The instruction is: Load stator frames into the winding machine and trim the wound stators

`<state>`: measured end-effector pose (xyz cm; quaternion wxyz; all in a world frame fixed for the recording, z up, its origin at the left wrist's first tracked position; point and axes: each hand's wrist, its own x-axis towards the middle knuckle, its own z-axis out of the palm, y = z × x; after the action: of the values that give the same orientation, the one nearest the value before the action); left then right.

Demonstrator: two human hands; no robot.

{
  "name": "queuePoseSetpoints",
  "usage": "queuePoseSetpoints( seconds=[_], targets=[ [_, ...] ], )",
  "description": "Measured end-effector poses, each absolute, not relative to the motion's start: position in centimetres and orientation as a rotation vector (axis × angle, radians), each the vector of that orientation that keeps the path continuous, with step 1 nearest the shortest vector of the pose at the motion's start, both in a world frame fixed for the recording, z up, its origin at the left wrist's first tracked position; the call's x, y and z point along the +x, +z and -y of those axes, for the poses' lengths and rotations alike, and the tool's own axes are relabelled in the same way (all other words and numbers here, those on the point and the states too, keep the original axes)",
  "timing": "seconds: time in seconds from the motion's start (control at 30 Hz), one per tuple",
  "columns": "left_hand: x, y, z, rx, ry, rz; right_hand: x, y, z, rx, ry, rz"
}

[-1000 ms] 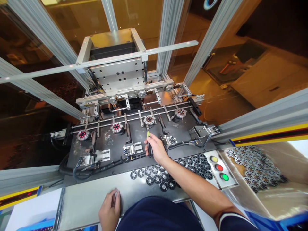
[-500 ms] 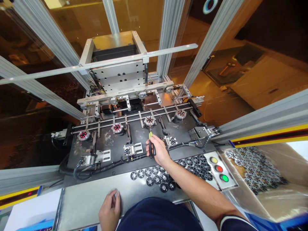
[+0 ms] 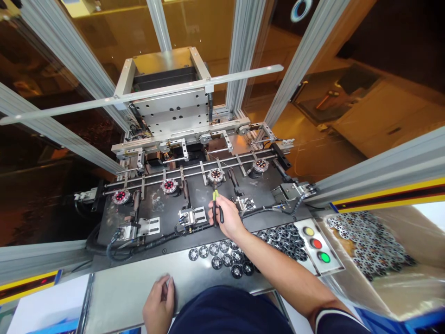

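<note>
My right hand [image 3: 228,218] is closed around a pair of pliers [image 3: 214,211] with green and black handles. The jaws point away from me and reach the near edge of a round fixture [image 3: 216,175], third from the left, which holds a dark wheel-like part lit red and orange. Whether the jaws grip anything there is too small to tell. My left hand [image 3: 158,301] rests at the near edge of the steel shelf [image 3: 121,283], fingers curled and thumb against them. What it holds, if anything, is hidden.
Similar fixtures stand left [image 3: 169,186] and right [image 3: 260,165] on the black plate. Several black wheel-like parts [image 3: 236,270] lie on the shelf, beside a button panel [image 3: 316,243]. A lined box of parts [image 3: 368,241] is at right. A metal bar [image 3: 156,95] crosses overhead.
My right hand has shifted slightly left with the pliers, and their handles are spread a little wider. The left hand has stayed where it was.
</note>
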<state>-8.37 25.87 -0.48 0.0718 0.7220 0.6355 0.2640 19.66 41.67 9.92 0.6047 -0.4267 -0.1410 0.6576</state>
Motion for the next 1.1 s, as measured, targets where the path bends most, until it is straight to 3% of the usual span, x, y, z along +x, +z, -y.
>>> queuePoseSetpoints(
  seconds=[0.3,0.47,0.67,0.83,1.1],
  targets=[
    [-8.6,-0.7,-25.7,2.180,0.781,-1.922,25.2,17.4,-33.2,-0.702,2.322,0.747],
    [-8.7,-1.1,-25.7,2.179,0.798,-1.950,32.1,19.2,-31.2,-0.894,2.015,0.786],
    [-8.9,-1.5,-26.0,2.172,0.825,-1.950,35.2,15.5,-34.8,-1.221,1.527,0.446],
    [-9.1,-2.0,-26.0,2.162,0.811,-1.968,35.7,12.3,-37.2,-1.194,1.470,0.363],
    [-9.9,-2.4,-26.1,2.175,0.762,-1.952,36.1,11.2,-39.1,-1.145,1.445,0.277]
  ],
)
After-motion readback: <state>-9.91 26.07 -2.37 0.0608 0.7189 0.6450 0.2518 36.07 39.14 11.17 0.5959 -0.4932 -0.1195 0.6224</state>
